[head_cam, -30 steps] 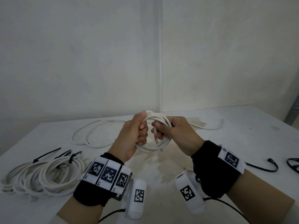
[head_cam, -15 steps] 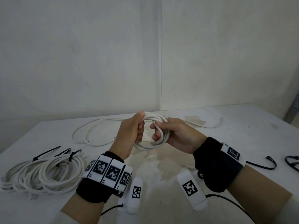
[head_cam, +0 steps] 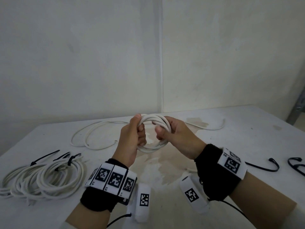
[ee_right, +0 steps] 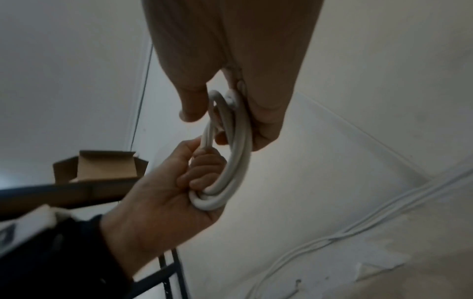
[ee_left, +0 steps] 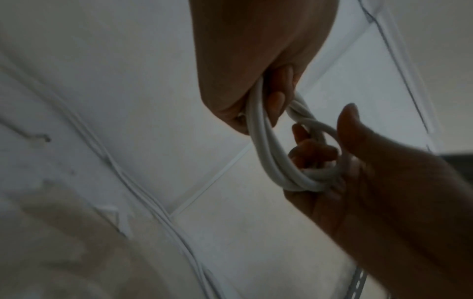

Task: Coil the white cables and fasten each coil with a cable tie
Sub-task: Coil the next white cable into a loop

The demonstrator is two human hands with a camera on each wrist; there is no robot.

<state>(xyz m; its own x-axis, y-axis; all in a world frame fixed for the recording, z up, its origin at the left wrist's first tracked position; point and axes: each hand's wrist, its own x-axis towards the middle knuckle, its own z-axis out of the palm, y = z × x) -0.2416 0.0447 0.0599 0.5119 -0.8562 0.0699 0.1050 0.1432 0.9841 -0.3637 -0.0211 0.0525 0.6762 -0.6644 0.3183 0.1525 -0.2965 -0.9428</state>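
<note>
Hidden stretches and cut-off edges

The left hand (head_cam: 132,139) and right hand (head_cam: 175,136) cover both sides of the white cable coil (head_cam: 152,147); the tied cable bundle (head_cam: 41,177) is blurred and runs off the left edge, and a black cable tie (head_cam: 297,165) off the right.

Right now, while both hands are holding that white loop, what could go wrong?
1. The coil has no tie on it. If the left hand or right hand lets go, the loops may spring apart.
2. The spare black ties lie off to the right, so one hand must let go to fetch one.
3. The loose cable on the table could snag.
</note>
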